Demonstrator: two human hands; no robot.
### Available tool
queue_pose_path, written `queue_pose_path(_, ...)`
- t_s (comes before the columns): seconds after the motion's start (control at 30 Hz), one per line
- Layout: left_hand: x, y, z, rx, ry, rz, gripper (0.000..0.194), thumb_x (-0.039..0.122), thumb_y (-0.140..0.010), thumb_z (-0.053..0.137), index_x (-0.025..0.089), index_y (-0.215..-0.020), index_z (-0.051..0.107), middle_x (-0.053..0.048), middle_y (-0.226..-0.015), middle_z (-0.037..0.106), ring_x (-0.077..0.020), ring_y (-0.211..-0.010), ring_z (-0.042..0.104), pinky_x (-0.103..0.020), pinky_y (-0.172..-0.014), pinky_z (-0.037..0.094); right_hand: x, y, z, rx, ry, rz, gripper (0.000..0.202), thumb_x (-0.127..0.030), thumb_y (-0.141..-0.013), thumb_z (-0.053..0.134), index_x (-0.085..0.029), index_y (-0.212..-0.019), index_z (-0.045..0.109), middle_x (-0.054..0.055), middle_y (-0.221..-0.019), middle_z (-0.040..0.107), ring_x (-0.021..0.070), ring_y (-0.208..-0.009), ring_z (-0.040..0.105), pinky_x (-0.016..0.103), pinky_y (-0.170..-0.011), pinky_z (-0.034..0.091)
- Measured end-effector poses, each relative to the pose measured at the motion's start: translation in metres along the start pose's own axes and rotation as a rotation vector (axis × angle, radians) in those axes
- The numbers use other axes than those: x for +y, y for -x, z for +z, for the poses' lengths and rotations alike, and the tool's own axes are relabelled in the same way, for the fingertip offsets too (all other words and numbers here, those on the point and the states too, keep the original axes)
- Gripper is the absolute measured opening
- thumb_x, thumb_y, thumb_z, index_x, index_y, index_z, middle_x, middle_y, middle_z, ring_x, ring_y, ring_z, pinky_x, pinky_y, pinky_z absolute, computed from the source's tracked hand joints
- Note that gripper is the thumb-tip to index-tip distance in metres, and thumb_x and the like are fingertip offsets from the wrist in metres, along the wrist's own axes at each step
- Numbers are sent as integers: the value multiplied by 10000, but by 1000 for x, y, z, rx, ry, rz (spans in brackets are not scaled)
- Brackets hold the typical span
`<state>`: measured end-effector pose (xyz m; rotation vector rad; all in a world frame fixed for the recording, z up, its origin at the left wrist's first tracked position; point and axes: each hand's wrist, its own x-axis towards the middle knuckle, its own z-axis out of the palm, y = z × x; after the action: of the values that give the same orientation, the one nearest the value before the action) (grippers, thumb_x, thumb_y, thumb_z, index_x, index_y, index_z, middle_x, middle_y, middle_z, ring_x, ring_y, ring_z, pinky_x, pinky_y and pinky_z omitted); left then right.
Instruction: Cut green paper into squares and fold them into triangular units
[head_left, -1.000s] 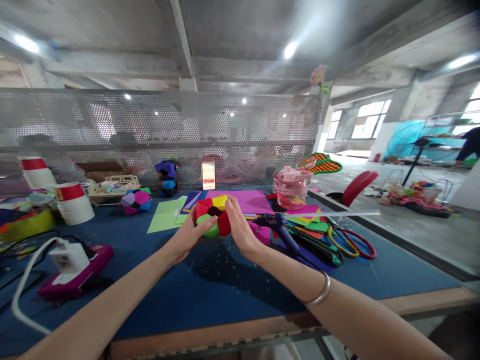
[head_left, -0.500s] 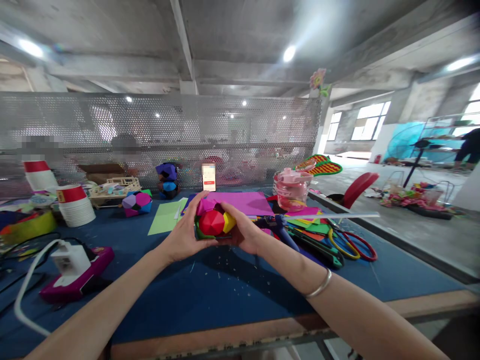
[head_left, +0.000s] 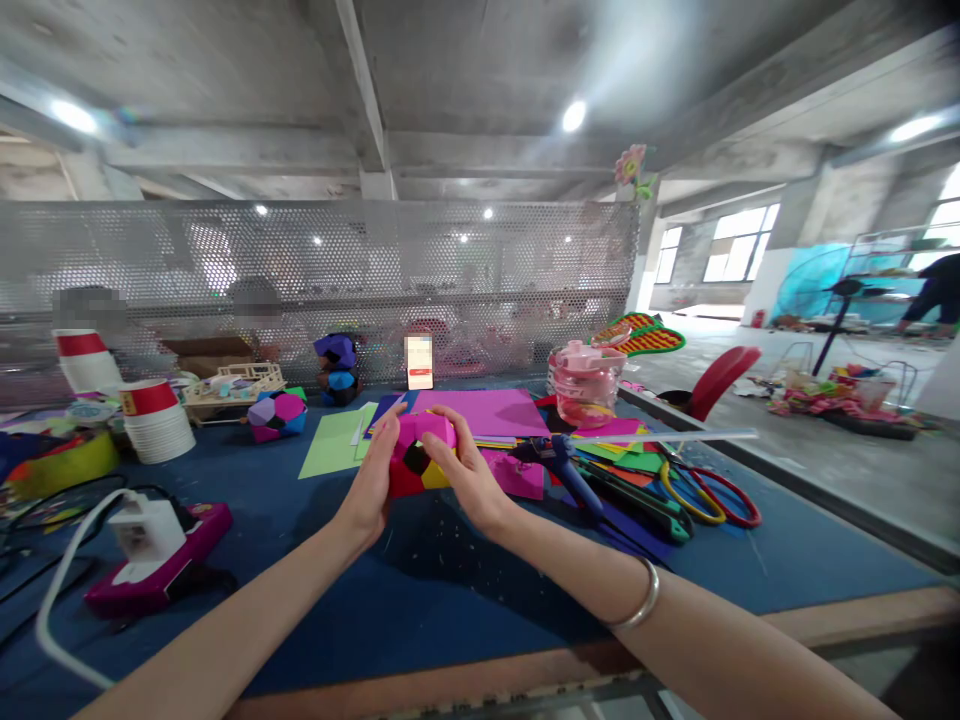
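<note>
Both my hands hold a multicoloured folded paper ball (head_left: 417, 457) just above the blue table mat (head_left: 420, 580). Its top face is magenta, with red, black and yellow faces toward me. My left hand (head_left: 373, 482) cups its left side. My right hand (head_left: 466, 470) presses on its right side, a silver bangle on that wrist. Behind the ball lie a magenta sheet (head_left: 487, 411) and a light green sheet (head_left: 334, 443) of coloured paper.
Scissors (head_left: 709, 492), a blue-handled tool (head_left: 570, 468) and loose coloured sheets lie right of my hands. A pink jar (head_left: 583, 383) stands behind them. At left are a purple device with a white plug (head_left: 150, 550), stacked paper cups (head_left: 154, 420) and two other paper balls (head_left: 277, 412). A phone (head_left: 418, 362) leans on the mesh screen.
I have turned the paper ball in my hands: yellow and green faces were on top, then a red face faced me, now magenta is on top. My hands stayed in place.
</note>
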<state>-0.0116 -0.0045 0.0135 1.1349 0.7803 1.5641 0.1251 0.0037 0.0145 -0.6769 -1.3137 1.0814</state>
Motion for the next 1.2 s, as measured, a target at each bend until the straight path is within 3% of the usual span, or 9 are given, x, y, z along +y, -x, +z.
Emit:
queue_pose_path(0.1, -6, 2, 5, 54, 18, 42, 557, 599, -875, 723, 280, -1313, 597, -47, -1478, 571, -258, -1386, 519, -325, -1045, 520, 2, 0, 4, 16, -17, -24, 469, -606, -877, 620, -268, -1201, 634, 37, -1258, 654, 216, -1212, 567, 347, -1057, 437)
queue_pose_path(0.2, -10, 3, 11, 97, 31, 56, 473, 554, -860, 744, 262, -1215, 630, -46, -1347, 655, -245, -1320, 571, -324, -1027, 522, 5, -1, 7, 58, -42, -31, 448, -613, -911, 555, -255, -1173, 622, 45, -1258, 642, 212, -1223, 550, 333, -1054, 430)
queue_pose_path(0.37, -11, 6, 18, 135, 46, 29, 467, 521, -822, 737, 254, -1182, 604, -35, -1165, 713, -261, -1137, 676, -349, -908, 571, 11, 0, 13, 109, -121, -19, 386, -604, -897, 564, -265, -1077, 612, 25, -1136, 663, 210, -1130, 587, 304, -924, 491)
queue_pose_path(0.67, -7, 11, 21, 149, 58, -11, 412, 403, -799, 699, 248, -1157, 569, -8, -1016, 709, -236, -979, 707, -319, -801, 576, 16, -2, 16, 132, -225, 42, 339, -539, -857, 657, -260, -1045, 625, -3, -984, 651, 185, -918, 616, 289, -844, 501)
queue_pose_path(0.83, -6, 10, 23, 148, 72, 3, 408, 439, -821, 701, 246, -1161, 585, -16, -1043, 714, -238, -1011, 704, -319, -831, 573, 15, -3, 15, 126, -241, 29, 342, -538, -864, 655, -258, -1059, 631, 2, -1011, 660, 186, -940, 620, 296, -878, 500)
queue_pose_path(1.03, -10, 9, 22, 151, 105, 31, 455, 541, -885, 633, 224, -1212, 623, -62, -1235, 709, -267, -1207, 650, -352, -961, 549, 14, -1, 15, 125, -241, 3, 357, -556, -876, 638, -253, -1066, 629, 4, -1031, 667, 193, -959, 618, 302, -892, 498)
queue_pose_path(1.2, -15, 10, 20, 152, 101, 58, 442, 523, -917, 621, 218, -1236, 636, -69, -1306, 690, -262, -1257, 627, -367, -1034, 514, 17, -2, 16, 132, -239, -5, 367, -556, -882, 632, -245, -1076, 630, 2, -990, 655, 187, -921, 606, 308, -885, 489)
